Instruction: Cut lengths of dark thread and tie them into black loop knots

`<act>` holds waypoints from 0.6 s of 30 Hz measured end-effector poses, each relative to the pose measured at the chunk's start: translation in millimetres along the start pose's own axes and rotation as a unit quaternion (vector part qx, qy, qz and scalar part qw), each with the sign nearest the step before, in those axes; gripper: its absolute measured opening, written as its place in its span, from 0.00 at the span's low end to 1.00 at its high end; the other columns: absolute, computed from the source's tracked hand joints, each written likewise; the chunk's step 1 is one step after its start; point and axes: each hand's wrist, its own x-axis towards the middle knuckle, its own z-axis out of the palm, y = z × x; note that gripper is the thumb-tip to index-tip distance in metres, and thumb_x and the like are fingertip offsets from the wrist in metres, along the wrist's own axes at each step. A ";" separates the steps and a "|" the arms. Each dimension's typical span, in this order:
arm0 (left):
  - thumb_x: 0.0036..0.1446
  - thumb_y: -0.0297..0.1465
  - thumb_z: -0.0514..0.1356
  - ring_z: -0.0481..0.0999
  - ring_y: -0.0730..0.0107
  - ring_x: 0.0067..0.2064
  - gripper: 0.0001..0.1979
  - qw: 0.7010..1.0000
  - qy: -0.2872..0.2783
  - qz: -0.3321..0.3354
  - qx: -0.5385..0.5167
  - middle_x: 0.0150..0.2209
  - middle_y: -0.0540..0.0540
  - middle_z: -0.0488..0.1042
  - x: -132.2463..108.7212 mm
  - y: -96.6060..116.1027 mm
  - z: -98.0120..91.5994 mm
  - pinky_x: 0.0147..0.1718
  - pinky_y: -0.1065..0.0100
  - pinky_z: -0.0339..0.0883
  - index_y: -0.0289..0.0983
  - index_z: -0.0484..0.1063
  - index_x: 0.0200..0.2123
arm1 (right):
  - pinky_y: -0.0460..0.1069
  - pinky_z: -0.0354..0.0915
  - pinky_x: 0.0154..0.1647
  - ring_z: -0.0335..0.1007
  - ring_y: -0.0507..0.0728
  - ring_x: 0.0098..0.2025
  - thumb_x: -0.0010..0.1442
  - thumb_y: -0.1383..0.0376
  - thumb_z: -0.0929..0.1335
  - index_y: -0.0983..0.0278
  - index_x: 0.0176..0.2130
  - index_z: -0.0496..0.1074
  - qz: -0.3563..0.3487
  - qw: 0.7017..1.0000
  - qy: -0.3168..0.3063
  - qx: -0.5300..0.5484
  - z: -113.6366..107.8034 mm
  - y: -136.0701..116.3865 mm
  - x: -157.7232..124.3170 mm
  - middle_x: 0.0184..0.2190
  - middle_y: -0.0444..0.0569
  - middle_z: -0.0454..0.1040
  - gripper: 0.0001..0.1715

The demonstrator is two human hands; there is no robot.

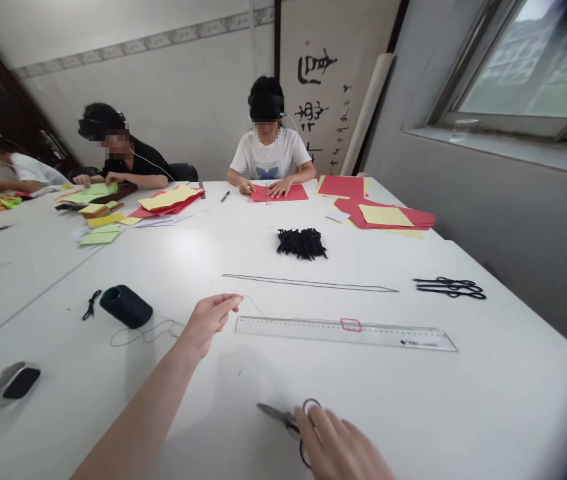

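Note:
My left hand [209,321] hovers over the white table [488,400], its fingers pinched on a thin dark thread [256,305] that runs along the clear ruler [343,332]. More thread loops back to a dark spool [126,306] lying on its side to the left. My right hand [343,445] is at the bottom edge, its fingers resting on the handles of grey scissors [283,417] that lie on the table. Whether it grips them is unclear.
A long thin strand [308,283] and a black tassel bundle [302,243] lie beyond the ruler. Black scissors [450,287] sit at right, a small snipper [92,304] and a phone [16,383] at left. Red and yellow paper [383,215] is stacked far off, where three people sit working.

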 end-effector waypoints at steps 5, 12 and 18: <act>0.41 0.40 0.68 0.45 0.85 0.18 0.18 1.000 0.000 -0.011 0.013 0.18 0.57 0.56 2.9 -9.2 2.7 0.18 0.73 0.36 0.31 0.76 0.33 | 0.45 0.61 0.30 0.66 0.51 0.31 0.53 0.69 0.66 0.63 0.34 0.67 0.233 0.881 -0.183 0.369 -25.9 31.9 85.2 0.31 0.44 0.69 0.05; 0.44 0.42 0.66 0.62 0.77 0.22 0.17 0.993 0.024 0.035 0.109 0.21 0.50 0.70 1.0 -7.4 6.4 0.20 0.73 0.53 0.33 0.77 0.33 | 0.45 0.60 0.25 0.58 0.49 0.25 0.63 0.46 0.56 0.63 0.31 0.60 0.307 0.667 -0.242 0.634 6.6 26.8 111.3 0.27 0.43 0.61 0.24; 0.48 0.41 0.63 0.72 0.68 0.31 0.15 0.976 0.038 0.104 0.189 0.30 0.45 0.77 0.4 -13.7 10.9 0.29 0.70 0.63 0.35 0.77 0.32 | 0.45 0.54 0.26 0.57 0.49 0.26 0.64 0.50 0.57 0.64 0.29 0.59 0.297 0.707 -0.237 0.596 19.2 24.2 106.2 0.25 0.42 0.62 0.22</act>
